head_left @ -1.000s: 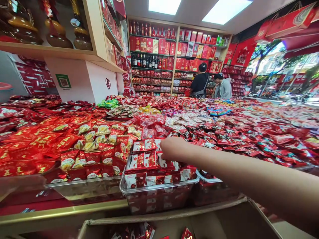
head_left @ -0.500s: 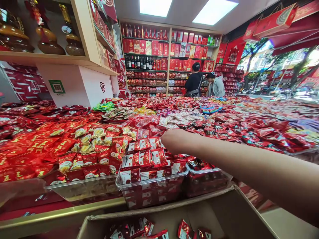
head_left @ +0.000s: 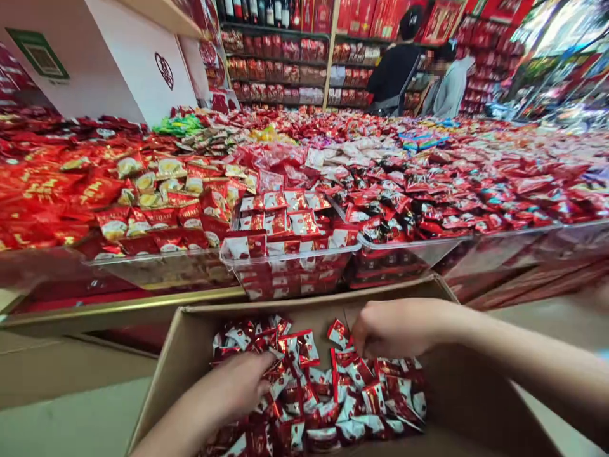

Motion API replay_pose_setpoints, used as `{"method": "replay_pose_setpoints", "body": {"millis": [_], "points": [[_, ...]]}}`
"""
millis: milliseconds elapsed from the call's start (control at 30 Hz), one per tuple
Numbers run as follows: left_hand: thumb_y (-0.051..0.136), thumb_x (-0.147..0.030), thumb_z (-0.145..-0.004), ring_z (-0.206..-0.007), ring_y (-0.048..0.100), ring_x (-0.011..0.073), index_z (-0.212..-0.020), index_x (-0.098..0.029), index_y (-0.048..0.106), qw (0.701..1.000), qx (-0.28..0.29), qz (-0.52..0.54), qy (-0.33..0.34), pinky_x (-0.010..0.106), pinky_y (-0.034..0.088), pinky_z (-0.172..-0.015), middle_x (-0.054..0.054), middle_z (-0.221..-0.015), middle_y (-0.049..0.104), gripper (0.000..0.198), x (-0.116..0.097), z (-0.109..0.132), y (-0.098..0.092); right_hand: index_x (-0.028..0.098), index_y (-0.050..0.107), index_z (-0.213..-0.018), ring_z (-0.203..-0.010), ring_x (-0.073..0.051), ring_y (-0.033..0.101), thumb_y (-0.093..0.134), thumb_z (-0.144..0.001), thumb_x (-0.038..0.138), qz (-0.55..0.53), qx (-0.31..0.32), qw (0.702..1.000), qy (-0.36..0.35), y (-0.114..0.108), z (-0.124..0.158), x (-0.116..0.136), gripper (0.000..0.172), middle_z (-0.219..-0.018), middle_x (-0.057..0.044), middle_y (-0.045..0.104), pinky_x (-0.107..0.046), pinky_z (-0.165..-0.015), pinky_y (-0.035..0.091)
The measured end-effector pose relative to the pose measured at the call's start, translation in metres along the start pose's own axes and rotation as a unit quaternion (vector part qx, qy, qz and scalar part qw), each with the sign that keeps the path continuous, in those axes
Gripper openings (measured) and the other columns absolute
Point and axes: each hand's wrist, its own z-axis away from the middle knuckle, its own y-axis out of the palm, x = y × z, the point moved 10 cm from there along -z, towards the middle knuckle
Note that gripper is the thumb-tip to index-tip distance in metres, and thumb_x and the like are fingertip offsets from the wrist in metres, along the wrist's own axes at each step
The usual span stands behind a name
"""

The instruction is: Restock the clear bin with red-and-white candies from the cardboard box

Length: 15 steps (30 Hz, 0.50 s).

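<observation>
Inside an open cardboard box (head_left: 190, 317) lie many small red-and-white wrapped snack packets (head_left: 328, 397), heaped loosely. My left hand (head_left: 245, 383) reaches into the left of the box. Its fingers are bent at a red-and-white packet, whose edge shows at the fingertips. Over the box's back right part is my right hand (head_left: 397, 329), its fingers curled downward among the packets; what they close on is hidden. Just behind the box stands a clear plastic tray (head_left: 290, 259) with rows of matching packets.
A clear bin of durian snacks (head_left: 162, 219) is left of the tray. Dark red packets (head_left: 404, 209) fill the bins to the right. A gold-edged counter (head_left: 124, 304) runs behind the box. Two people (head_left: 397, 73) (head_left: 447, 82) stand by the back shelves.
My right hand has come down from the tray into the box. My left hand has come into view. The view has tilted downward, showing more of the box.
</observation>
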Motion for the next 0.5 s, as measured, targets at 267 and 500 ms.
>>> {"method": "replay_pose_setpoints", "body": {"millis": [267, 500], "points": [[0.042, -0.028, -0.071, -0.099, 0.051, 0.0246, -0.112, -0.023, 0.047, 1.000, 0.006, -0.025, -0.016, 0.034, 0.037, -0.083, 0.010, -0.110, 0.056, 0.041, 0.004, -0.007, -0.002, 0.016, 0.059, -0.089, -0.088, -0.020, 0.053, 0.051, -0.070, 0.020, 0.016, -0.108, 0.990, 0.093, 0.077, -0.080, -0.076, 0.022, -0.092, -0.009, 0.059, -0.026, -0.071, 0.037], [0.049, -0.027, -0.067, -0.094, 0.053, 0.0251, -0.101, -0.021, 0.055, 0.999, -0.012, 0.010, -0.039, 0.033, 0.037, -0.081, 0.010, -0.102, 0.061, 0.035, 0.010, -0.007, -0.002, 0.013, 0.050, -0.101, -0.089, -0.025, 0.052, 0.062, -0.059, 0.019, 0.008, -0.136, 0.985, 0.106, 0.110, -0.129, -0.061, 0.044, -0.107, -0.015, 0.049, -0.031, -0.070, 0.039]]}}
